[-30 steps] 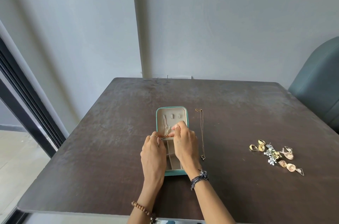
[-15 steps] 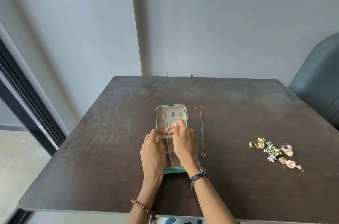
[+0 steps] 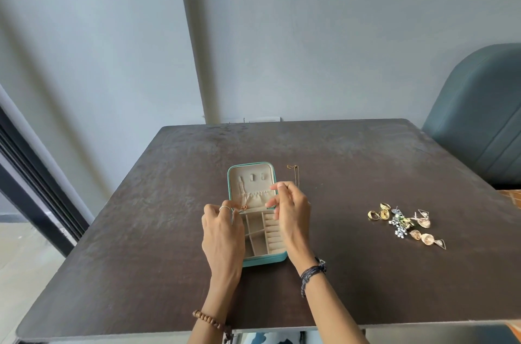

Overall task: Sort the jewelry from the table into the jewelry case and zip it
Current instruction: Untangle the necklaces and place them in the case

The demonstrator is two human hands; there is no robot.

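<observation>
Right of case (image 3: pixel 265 257): necklace (image 3: pixel 296 174), earring pile (image 3: pixel 406 224) | left hand (image 3: pixel 222 233) grip pinches pendant (image 3: pixel 243 207) | right hand (image 3: pixel 291 209) grip loose, empty

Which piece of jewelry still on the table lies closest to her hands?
The thin gold necklace, stretched out right beside the jewelry case behind the right hand; the earrings and rings pile sits far off right.

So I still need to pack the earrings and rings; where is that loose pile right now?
In the head view, the pile of gold and silver earrings and rings lies on the dark table, on the right, well apart from the open teal jewelry case.
</observation>
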